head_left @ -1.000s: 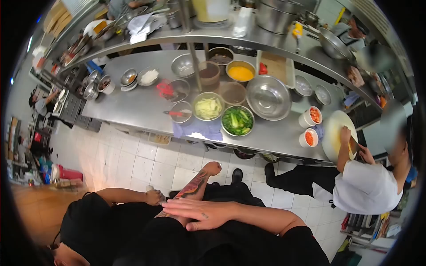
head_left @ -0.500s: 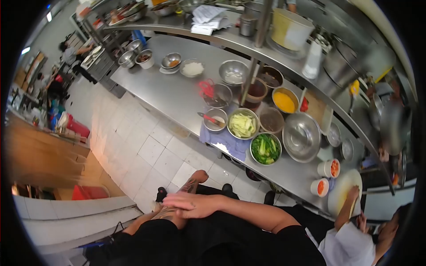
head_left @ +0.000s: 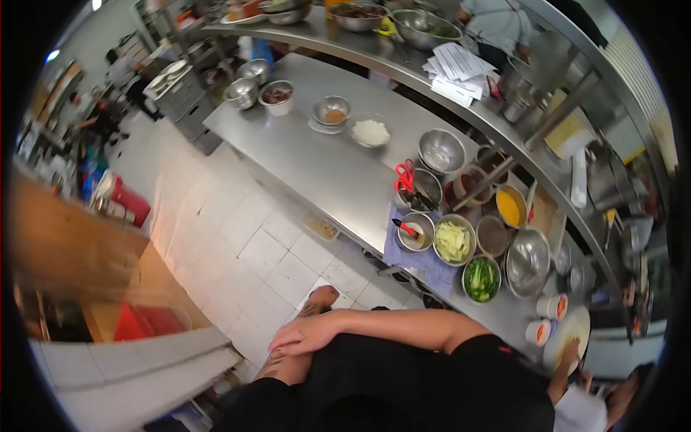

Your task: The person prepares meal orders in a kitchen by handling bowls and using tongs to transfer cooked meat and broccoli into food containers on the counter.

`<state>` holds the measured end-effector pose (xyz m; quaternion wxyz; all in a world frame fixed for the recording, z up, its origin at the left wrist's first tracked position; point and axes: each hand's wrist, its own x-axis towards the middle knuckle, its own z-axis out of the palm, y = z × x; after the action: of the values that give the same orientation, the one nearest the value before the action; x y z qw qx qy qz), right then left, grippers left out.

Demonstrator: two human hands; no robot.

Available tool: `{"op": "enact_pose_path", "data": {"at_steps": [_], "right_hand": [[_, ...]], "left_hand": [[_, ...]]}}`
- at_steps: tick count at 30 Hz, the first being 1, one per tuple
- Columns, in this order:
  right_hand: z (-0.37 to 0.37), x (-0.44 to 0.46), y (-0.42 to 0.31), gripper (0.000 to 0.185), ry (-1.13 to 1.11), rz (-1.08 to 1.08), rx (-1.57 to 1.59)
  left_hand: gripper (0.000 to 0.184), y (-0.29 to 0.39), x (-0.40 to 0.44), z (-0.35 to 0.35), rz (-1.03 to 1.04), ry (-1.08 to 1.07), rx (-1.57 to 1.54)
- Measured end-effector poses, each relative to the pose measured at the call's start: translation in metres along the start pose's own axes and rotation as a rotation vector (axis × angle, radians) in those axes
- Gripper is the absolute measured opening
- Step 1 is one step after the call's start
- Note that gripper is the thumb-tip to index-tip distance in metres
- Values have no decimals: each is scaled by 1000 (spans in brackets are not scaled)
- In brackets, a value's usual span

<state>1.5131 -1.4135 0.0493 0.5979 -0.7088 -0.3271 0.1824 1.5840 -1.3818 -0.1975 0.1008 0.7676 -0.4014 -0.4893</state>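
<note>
My left hand (head_left: 323,296) is held out in front of me over the floor, its fingers curled into a fist with nothing showing in it. Across my tattooed left forearm lies my right hand (head_left: 306,334), fingers stretched out and holding nothing. Both hands are apart from the steel table (head_left: 302,165). On its near edge, a bowl of cut pale green vegetable (head_left: 453,243) and a bowl of leafy greens (head_left: 481,279) stand by a blue cloth (head_left: 403,253). A red-handled brush (head_left: 408,230) rests in a small bowl, and red-handled scissors (head_left: 405,175) stand in another.
Above the table runs a steel shelf with papers (head_left: 461,70) and bowls. An empty steel bowl (head_left: 529,263) and a pot of yellow liquid (head_left: 509,207) stand at the right. A co-worker's hand (head_left: 570,354) is over a round board (head_left: 576,327). Wooden furniture (head_left: 155,284) stands left.
My view has swung, so the table and bowls sit further right. My right hand has settled lower onto my left forearm. My left hand stays in a fist.
</note>
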Motion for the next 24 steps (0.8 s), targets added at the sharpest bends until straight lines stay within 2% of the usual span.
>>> {"op": "enact_pose_path", "data": {"at_steps": [3,4,6,7,9,10,11,13,14,15,17,19,21,22,23,24], "right_hand": [[-29,63,-34,41,-41,-250,226],[-37,73,-23,41,81,-222,201],[-49,80,6,43,18,-184,333],[-57,77,26,43,143,-173,314],[-68,63,82,46,217,-5,202],[-69,52,111,47,319,75,94],[-73,47,106,47,373,76,86],[-72,37,92,49,384,217,109],[-79,33,53,51,318,329,101],[-76,34,35,51,343,333,108],[-72,25,16,52,604,41,174],[-59,-10,2,47,731,-14,61],[-37,-69,-25,41,885,381,-7],[-11,-101,19,37,1083,257,133],[25,-146,8,36,1326,311,193],[61,-195,-3,33,1577,595,213]], "left_hand": [[35,-57,28,-42,14,0,71],[35,-68,42,-56,34,-15,93],[34,-80,61,-75,45,-19,116],[34,-80,71,-80,53,-33,115],[33,-62,80,-77,56,-63,97],[33,-59,81,-78,-6,-13,0],[33,-60,85,-80,17,-39,42],[31,-61,102,-77,18,-157,113],[30,-64,112,-75,61,-249,114],[30,-67,123,-73,69,-269,129],[30,-45,136,-74,17,-509,240],[30,-19,130,-72,127,-506,231],[31,-26,150,-64,384,-465,83],[32,-30,160,-62,456,-461,49],[33,-30,167,-56,512,-456,20],[34,-27,152,-57,412,-424,-16]]}}
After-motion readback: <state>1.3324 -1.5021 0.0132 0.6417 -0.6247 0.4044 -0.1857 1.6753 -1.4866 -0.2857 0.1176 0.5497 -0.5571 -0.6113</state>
